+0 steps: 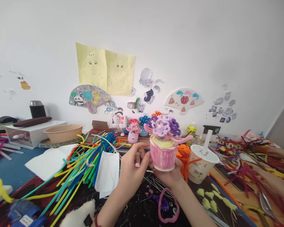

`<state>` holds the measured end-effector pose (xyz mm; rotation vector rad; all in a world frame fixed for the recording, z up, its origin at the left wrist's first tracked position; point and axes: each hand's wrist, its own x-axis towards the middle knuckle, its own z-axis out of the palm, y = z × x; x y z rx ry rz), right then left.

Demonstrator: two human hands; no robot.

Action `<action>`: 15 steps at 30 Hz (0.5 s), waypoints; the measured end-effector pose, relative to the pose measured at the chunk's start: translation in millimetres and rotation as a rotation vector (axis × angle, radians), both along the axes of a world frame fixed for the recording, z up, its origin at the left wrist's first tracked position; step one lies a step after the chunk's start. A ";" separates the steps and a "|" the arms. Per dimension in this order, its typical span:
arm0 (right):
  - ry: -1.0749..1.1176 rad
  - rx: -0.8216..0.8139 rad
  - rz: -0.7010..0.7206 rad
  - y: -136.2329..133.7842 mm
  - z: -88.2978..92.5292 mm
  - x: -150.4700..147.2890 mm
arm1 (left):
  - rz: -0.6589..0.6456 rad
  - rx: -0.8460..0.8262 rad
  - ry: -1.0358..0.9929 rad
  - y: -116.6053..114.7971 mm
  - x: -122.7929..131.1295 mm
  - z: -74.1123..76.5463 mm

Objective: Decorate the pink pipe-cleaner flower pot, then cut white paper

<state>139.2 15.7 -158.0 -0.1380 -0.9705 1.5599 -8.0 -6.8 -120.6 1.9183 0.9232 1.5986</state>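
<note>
A pink flower pot [162,154] made of fuzzy pipe cleaners stands upright in my right hand [171,175], whose fingers wrap its base from below and behind. Lilac and purple pipe-cleaner flowers [161,125] fill its top above a pale yellow layer, and a pink strand [183,139] sticks out to the right. My left hand [133,165] is curled at the pot's left side, with thumb and fingers drawn together. By its palm shows a small pink bit [137,165]; what the fingertips hold, if anything, is hidden. Under the hands lies a pink pipe-cleaner loop [160,205].
Loose pipe cleaners [85,167] pile up at left beside white paper [107,173]. A lidded drink cup [201,164] with a straw stands close to my right hand. Scissors [266,205] lie at far right, near another person's arm [272,183]. Smaller flower pots [133,134] stand behind.
</note>
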 end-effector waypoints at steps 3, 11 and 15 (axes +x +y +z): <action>-0.029 -0.069 -0.090 0.0 2.1 -2.8 | -0.012 -0.028 -0.008 0.2 -1.2 2.4; -0.145 0.010 -0.429 5.0 7.8 -15.4 | 0.019 -0.099 -0.036 9.4 -0.9 -3.1; -0.161 0.010 -0.481 5.7 5.1 -18.3 | 0.035 -0.131 -0.046 13.3 0.9 -6.2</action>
